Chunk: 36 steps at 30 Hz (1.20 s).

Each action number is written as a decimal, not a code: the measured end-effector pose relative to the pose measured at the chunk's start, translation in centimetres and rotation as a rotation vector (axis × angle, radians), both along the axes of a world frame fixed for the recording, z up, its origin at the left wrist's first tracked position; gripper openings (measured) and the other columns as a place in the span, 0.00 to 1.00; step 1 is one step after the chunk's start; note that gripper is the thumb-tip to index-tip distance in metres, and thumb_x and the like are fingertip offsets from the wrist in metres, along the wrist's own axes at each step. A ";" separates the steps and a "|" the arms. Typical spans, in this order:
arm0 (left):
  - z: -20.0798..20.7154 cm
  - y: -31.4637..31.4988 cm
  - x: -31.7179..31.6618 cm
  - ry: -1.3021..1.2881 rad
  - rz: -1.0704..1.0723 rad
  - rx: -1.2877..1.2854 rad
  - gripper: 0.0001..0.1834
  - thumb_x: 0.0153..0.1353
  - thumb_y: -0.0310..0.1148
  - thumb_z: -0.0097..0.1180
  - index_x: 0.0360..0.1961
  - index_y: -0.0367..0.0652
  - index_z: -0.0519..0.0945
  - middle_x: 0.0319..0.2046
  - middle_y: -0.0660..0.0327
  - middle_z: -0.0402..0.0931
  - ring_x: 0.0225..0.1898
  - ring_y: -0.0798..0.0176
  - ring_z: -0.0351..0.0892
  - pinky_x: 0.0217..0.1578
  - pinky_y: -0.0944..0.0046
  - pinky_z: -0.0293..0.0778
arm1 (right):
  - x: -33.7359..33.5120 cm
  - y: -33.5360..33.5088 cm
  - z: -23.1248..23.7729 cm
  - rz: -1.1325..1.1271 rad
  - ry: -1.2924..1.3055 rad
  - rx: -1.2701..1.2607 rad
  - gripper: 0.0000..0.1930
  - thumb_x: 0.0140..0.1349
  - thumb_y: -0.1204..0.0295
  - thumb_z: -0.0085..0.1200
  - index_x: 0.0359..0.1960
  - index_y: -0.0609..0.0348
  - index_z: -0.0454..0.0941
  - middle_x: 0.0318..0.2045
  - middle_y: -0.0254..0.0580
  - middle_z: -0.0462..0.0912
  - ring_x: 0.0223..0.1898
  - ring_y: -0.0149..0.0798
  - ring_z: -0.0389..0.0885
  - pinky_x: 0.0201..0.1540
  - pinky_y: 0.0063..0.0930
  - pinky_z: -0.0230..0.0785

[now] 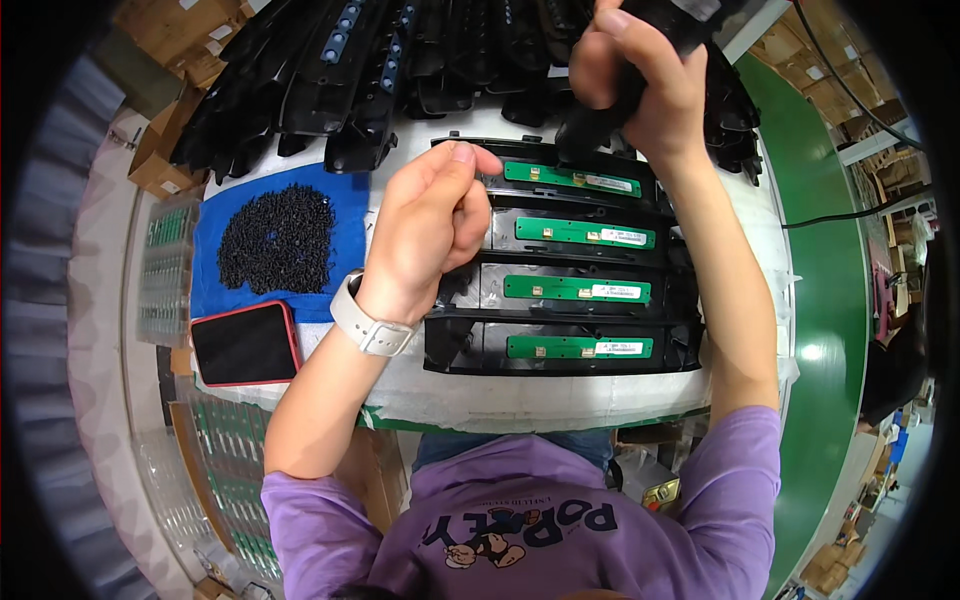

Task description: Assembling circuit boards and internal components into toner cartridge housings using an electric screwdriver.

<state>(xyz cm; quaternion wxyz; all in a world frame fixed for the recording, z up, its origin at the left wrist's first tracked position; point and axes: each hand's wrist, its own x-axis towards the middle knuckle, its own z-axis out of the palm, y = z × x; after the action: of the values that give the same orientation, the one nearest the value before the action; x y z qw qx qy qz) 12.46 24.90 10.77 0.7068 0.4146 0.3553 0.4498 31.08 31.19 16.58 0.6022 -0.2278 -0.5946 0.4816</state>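
Observation:
My right hand (655, 90) is wrapped round a black power screwdriver (610, 115), its front end pointing down at the farthest black plastic housing (470, 190). A green circuit board (570, 180) lies in that housing, partly behind the tool. My left hand (430, 215), with a white watch on its wrist, is closed in a pinch at the housing's left end. What its fingertips hold, if anything, does not show. Nearer to me lie several like housings in a stack of rows, each with a green board (580, 290) bearing a white label.
Left of the housings, a heap of small black screws (280, 240) lies on a blue cloth (350, 200). A red-edged phone (245, 345) is just below it. Many long black housings (330, 90) crowd the table's far side. Trays of green boards (225, 450) stand at lower left.

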 end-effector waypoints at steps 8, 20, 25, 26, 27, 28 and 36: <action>-0.1 -0.6 0.7 -0.014 -0.128 -0.099 0.06 0.66 0.30 0.41 0.38 0.41 0.68 0.13 0.73 0.53 0.12 0.79 0.47 0.14 0.75 0.42 | -0.3 -0.1 0.2 0.030 -0.043 -0.013 0.10 0.54 0.72 0.56 0.20 0.62 0.70 0.11 0.37 0.70 0.10 0.30 0.66 0.14 0.21 0.59; -0.9 -0.9 1.4 -0.115 -0.099 -0.056 0.09 0.65 0.35 0.49 0.38 0.39 0.73 0.23 0.65 0.73 0.20 0.72 0.69 0.22 0.76 0.64 | 3.1 -2.9 2.0 0.272 0.149 0.106 0.19 0.58 0.55 0.45 0.42 0.58 0.69 0.19 0.28 0.64 0.17 0.26 0.61 0.31 0.25 0.57; -0.8 -1.3 1.2 -0.119 -0.096 -0.039 0.13 0.65 0.39 0.48 0.33 0.39 0.74 0.22 0.66 0.73 0.18 0.73 0.67 0.21 0.76 0.64 | 3.2 -4.5 2.5 0.463 0.311 0.230 0.20 0.57 0.54 0.45 0.44 0.57 0.69 0.19 0.27 0.65 0.18 0.26 0.64 0.32 0.26 0.58; -0.9 -1.3 1.4 -0.113 -0.071 -0.017 0.14 0.64 0.39 0.51 0.31 0.38 0.74 0.21 0.65 0.73 0.17 0.73 0.69 0.20 0.76 0.66 | 3.0 -4.7 2.4 0.462 0.312 0.244 0.21 0.57 0.54 0.46 0.44 0.56 0.69 0.19 0.27 0.65 0.18 0.27 0.64 0.33 0.27 0.58; -0.9 -1.4 1.5 -0.108 -0.046 0.006 0.14 0.63 0.40 0.53 0.29 0.38 0.75 0.20 0.64 0.74 0.17 0.73 0.71 0.20 0.76 0.68 | 3.1 -4.8 2.2 0.461 0.312 0.246 0.21 0.57 0.54 0.46 0.44 0.56 0.69 0.19 0.27 0.65 0.18 0.27 0.64 0.33 0.27 0.58; -1.0 -1.3 1.5 -0.108 -0.047 0.009 0.14 0.63 0.40 0.53 0.29 0.38 0.75 0.20 0.64 0.74 0.17 0.73 0.71 0.20 0.76 0.68 | 3.2 -4.8 2.1 0.473 0.300 0.276 0.21 0.57 0.54 0.46 0.44 0.56 0.69 0.20 0.28 0.65 0.19 0.27 0.64 0.33 0.27 0.58; -1.3 -1.1 1.3 -0.043 -0.034 0.055 0.10 0.60 0.35 0.57 0.32 0.37 0.76 0.21 0.64 0.76 0.17 0.75 0.71 0.20 0.78 0.66 | 3.3 -5.2 1.7 0.456 0.336 0.266 0.21 0.58 0.53 0.45 0.45 0.55 0.68 0.20 0.27 0.66 0.19 0.27 0.64 0.34 0.27 0.58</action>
<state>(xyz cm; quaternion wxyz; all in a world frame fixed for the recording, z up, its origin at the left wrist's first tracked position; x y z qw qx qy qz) 13.71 23.75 9.51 0.7102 0.4301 0.3203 0.4561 34.38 25.99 18.29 0.5931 0.0749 -0.5802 0.5532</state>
